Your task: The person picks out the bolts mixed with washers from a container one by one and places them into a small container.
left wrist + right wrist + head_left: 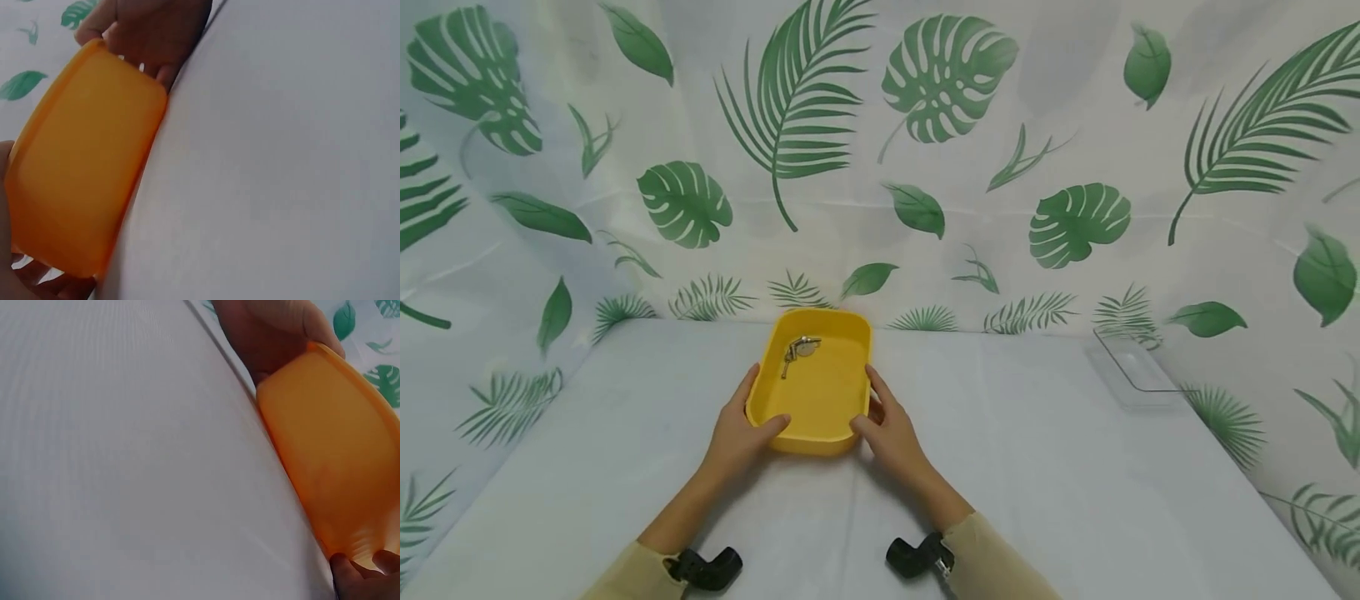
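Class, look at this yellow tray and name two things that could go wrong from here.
The small metal item lies off-centre inside the yellow tray; tipping the tray might send it sliding.
The left grip and right grip hold opposite sides; if either slipped, the tray could tilt.

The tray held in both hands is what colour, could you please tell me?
The tray is yellow, seen best in the head view.

No text, label, brand, number or sign can be read in any view. Any marks on the small metal piece (806, 346), towards eleven o'clock in the yellow tray (823, 400), are too small to tell.
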`<state>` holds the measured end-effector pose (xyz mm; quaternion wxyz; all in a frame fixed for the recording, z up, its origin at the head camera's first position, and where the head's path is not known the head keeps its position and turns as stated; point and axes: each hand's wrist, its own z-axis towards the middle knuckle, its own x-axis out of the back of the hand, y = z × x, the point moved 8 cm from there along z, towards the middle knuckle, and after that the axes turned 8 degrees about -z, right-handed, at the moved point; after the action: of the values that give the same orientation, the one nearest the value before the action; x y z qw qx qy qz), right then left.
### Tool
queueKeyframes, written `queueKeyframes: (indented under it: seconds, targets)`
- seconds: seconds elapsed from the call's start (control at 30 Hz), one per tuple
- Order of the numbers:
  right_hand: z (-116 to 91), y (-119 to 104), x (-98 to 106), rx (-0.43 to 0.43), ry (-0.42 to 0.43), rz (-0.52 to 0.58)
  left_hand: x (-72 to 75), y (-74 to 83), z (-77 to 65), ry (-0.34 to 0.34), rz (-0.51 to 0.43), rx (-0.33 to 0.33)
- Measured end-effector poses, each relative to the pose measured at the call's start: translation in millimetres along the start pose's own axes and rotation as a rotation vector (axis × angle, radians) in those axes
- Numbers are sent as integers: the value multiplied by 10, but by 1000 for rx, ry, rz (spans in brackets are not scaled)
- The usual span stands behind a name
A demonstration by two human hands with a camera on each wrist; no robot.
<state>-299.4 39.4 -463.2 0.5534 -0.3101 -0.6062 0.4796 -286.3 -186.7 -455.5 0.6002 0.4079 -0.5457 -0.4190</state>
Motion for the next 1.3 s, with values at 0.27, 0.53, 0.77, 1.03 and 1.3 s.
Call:
queueKeyframes:
  seconds: [0.27,0.53,0.77,1.03,1.3]
  targets:
    - [-39,126,370,18,18,-23,-357,139,1,-25,-73,-85]
    - [-125,223,684,-4,7,-80,-636,212,54,-74,-164,-81]
    - [-192,302,901,-6,18,-111,-844,269,226,-113,-231,-67]
    - [-214,372,1098,-12,41,-114,-1028,317,388,-157,-367,-105]
    - [-252,426,1263,70,34,-94,-1152,306,338,-211,-285,-141]
